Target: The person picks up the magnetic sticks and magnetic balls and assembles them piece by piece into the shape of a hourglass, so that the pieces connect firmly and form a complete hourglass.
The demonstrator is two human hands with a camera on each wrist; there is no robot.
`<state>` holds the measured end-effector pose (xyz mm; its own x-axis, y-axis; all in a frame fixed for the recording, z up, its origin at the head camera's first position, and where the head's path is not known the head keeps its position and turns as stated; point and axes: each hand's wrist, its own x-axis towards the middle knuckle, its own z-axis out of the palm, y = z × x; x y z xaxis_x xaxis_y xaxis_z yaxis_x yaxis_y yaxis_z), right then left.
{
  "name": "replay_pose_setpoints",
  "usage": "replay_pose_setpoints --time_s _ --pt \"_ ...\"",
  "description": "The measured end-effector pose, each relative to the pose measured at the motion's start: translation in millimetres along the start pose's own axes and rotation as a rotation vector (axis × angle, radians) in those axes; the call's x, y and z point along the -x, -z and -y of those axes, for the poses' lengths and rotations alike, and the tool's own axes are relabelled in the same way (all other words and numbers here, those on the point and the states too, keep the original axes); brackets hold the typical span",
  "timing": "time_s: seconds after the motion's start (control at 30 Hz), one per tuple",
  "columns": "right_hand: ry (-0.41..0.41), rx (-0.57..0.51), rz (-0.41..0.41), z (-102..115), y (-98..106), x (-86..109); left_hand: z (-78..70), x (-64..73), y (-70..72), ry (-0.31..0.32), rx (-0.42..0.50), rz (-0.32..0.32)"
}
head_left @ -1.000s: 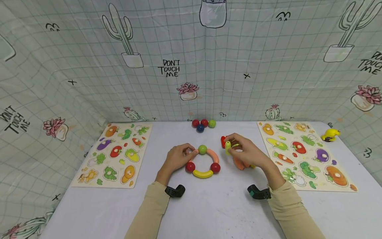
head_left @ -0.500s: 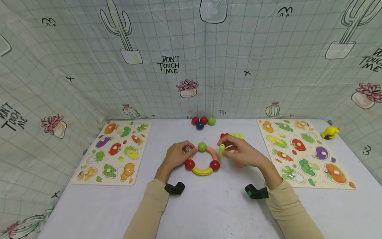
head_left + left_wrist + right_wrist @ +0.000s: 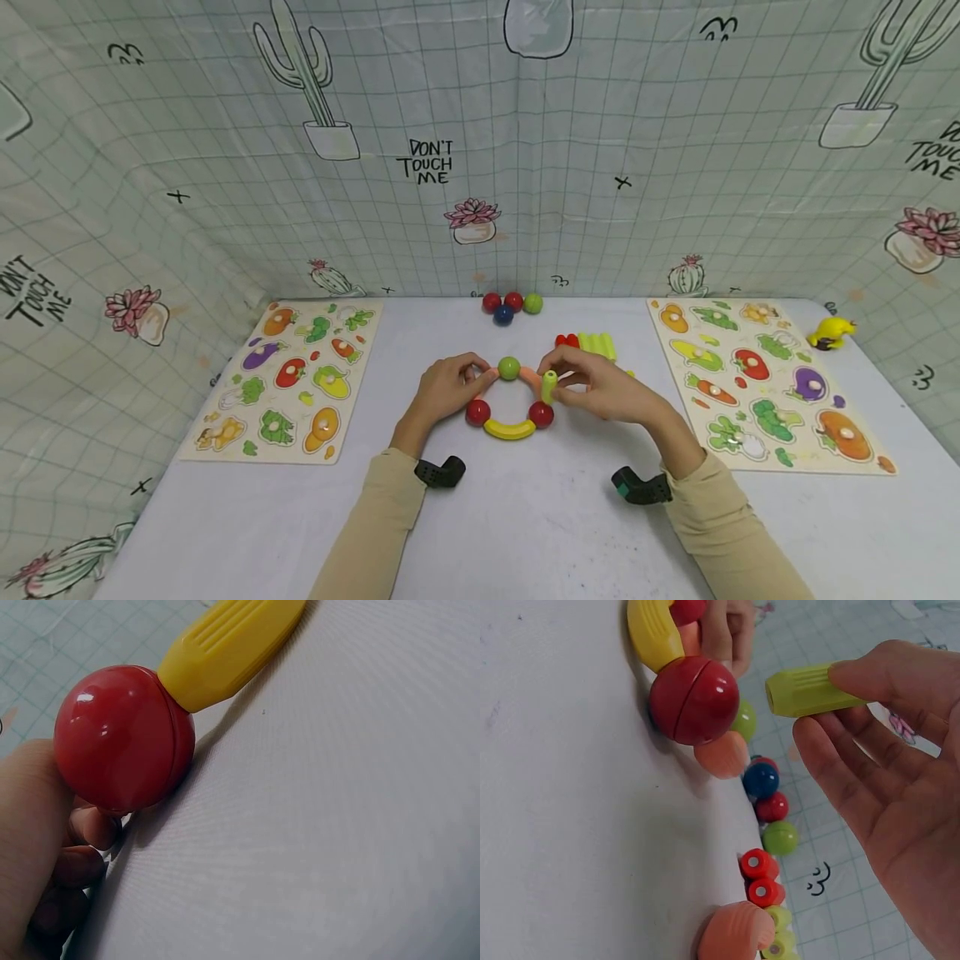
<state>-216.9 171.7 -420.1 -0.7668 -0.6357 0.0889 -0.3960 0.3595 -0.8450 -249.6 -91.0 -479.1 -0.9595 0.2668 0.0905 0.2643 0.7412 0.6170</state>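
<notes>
A ring of toy pieces lies on the table: a green ball at the far side, red balls at the near left and near right, a yellow curved rod between them, and an orange curved rod up each side. My left hand pinches the left orange rod, mostly hidden by the fingers. Between thumb and fingers of my right hand is a short light-green rod, held upright above the right red ball and apart from it in the right wrist view.
Red rods and light-green rods lie behind my right hand, with an orange curved piece nearby. Several balls sit at the back. Vegetable puzzle boards flank both sides. A yellow toy stands far right.
My right hand has carried the light-green rod leftward from beside the loose rods to above the right red ball. The left hand has stayed at the ring.
</notes>
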Motion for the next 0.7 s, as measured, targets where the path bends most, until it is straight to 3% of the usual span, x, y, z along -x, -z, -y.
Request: replay_pose_setpoints --time_s 0.7 --pt "0.016 0.008 0.052 -1.1 -5.9 -1.8 -0.4 0.2 0.1 0.006 0.0 0.0"
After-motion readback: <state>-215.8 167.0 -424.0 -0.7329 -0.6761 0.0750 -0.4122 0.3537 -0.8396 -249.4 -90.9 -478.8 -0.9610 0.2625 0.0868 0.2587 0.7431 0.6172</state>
